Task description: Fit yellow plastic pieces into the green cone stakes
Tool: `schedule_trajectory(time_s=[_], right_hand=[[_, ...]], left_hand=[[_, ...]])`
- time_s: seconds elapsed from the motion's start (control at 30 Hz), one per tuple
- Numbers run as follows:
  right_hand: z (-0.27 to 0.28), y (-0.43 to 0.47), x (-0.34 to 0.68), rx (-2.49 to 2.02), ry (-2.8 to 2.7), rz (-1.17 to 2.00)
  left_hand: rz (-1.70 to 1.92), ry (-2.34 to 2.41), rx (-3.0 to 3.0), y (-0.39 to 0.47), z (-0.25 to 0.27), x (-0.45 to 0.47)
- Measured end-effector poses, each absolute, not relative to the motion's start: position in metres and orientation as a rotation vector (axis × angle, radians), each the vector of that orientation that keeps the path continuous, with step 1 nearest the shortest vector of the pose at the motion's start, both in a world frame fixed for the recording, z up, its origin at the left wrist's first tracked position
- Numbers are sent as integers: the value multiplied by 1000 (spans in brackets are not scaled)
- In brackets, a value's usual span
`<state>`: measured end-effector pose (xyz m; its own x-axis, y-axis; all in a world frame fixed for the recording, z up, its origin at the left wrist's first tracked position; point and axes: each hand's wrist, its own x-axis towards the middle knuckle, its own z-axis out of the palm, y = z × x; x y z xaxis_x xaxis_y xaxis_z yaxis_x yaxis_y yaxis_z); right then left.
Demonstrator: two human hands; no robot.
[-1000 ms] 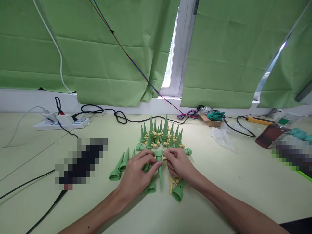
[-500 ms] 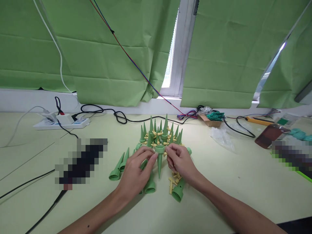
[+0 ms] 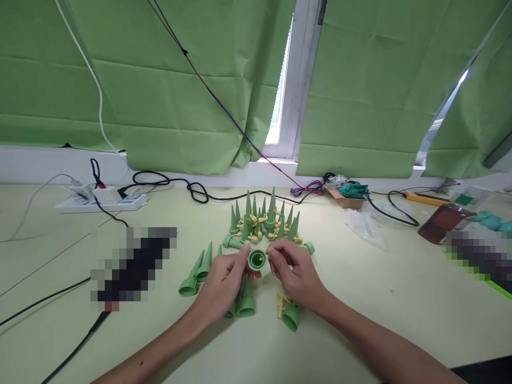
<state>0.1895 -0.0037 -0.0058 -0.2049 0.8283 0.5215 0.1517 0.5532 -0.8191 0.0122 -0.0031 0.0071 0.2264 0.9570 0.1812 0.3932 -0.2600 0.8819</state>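
Note:
My left hand (image 3: 226, 277) is closed around a green watering spike (image 3: 257, 260), whose round open end faces me. Inside that opening a small pale yellow tip shows. At the spike's right side, the closed fingers of my right hand (image 3: 294, 269) pinch a small yellow valve (image 3: 268, 256), mostly hidden by the fingertips. More loose yellow valves (image 3: 280, 304) lie below my right hand, against a green spike (image 3: 293, 317) on its side. Several green spikes (image 3: 191, 282) lie left of and under my left hand.
Behind my hands, several green spikes (image 3: 272, 210) stand point up with yellow valves fitted. A power strip (image 3: 106, 201) sits at the back left, a small cardboard box (image 3: 346, 198) and clear plastic bag (image 3: 364, 226) at the back right. A reddish-brown phone-like object (image 3: 446, 223) lies far right.
The held spike has tipped from point down so its open end faces me. My left hand has turned and wrapped round it; my right fingers stay at its right side.

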Motion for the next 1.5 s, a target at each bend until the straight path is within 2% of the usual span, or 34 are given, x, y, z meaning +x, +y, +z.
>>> schedule_trajectory(time_s=[0.93,1.5], right_hand=[[-6,0,190,-896,-1714,770],[-4,4,191,-919,-1667,918]], left_hand=[[1030,1142,2034,-3,10,12],[1131,1099,2160,-3,5,12]])
